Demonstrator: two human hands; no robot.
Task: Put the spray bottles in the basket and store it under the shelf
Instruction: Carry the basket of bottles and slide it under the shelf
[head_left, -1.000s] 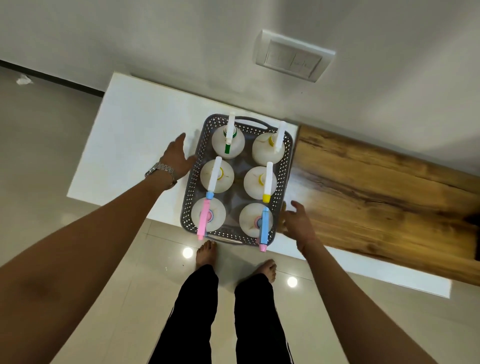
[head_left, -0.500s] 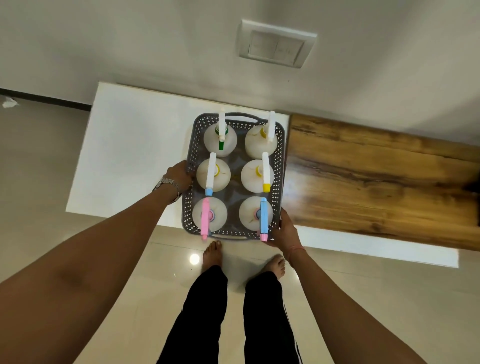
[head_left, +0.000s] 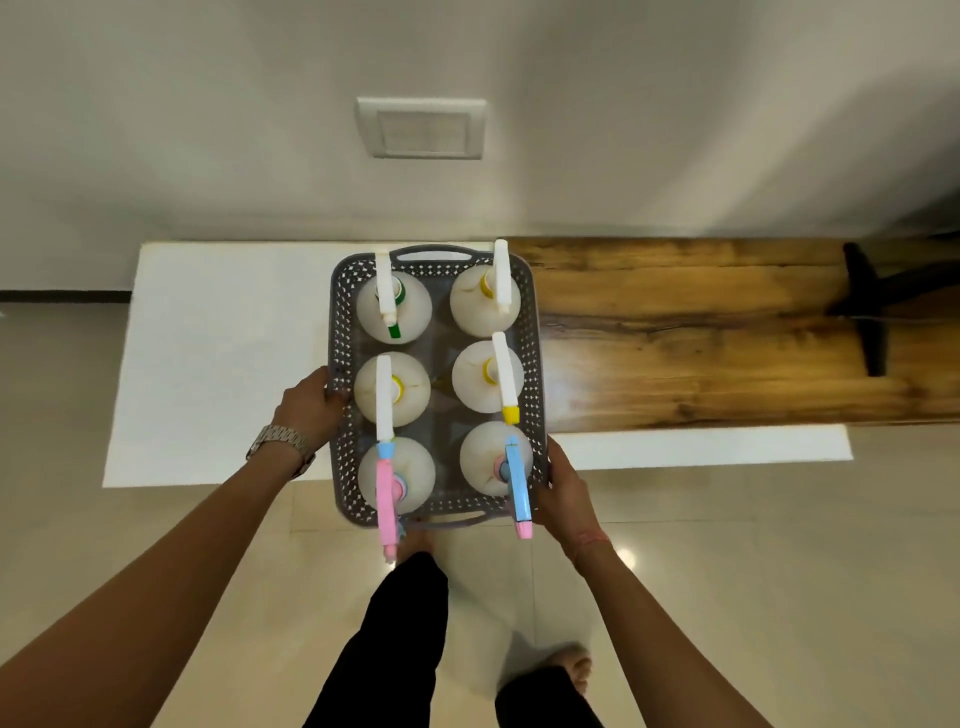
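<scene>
Left hand (head_left: 306, 402), steel watch (head_left: 278, 441) on its wrist: fingers curled over the left rim of the basket (head_left: 537, 358), about midway along that side. Right hand (head_left: 563, 491): gripping the right rim at the near corner, thumb on the outer wall.

Basket: grey plastic, rectangular, perforated walls, slot handle at each short end. Far part lies over the white desk (head_left: 218, 353); near end projects past the desk edge above the floor. Cannot tell whether the bottom is touching the desk.

Contents: six white spray bottles (head_left: 392, 389), upright, two columns of three. Trigger heads white on the far four, with green, yellow and blue nozzle tips or collars; near left head pink (head_left: 385, 499), near right head blue (head_left: 517, 480) with a pink tip. No labels, brands or writing legible on bottles or basket.

Wood-grain shelf board (head_left: 701, 338) on the right, against the wall; switch plate (head_left: 423, 127) on the wall above.

Versus 0.5 s ago: both hands at the same grip points; basket drawn nearer to the person, its near end further off the desk edge. One foot now stepped back.
</scene>
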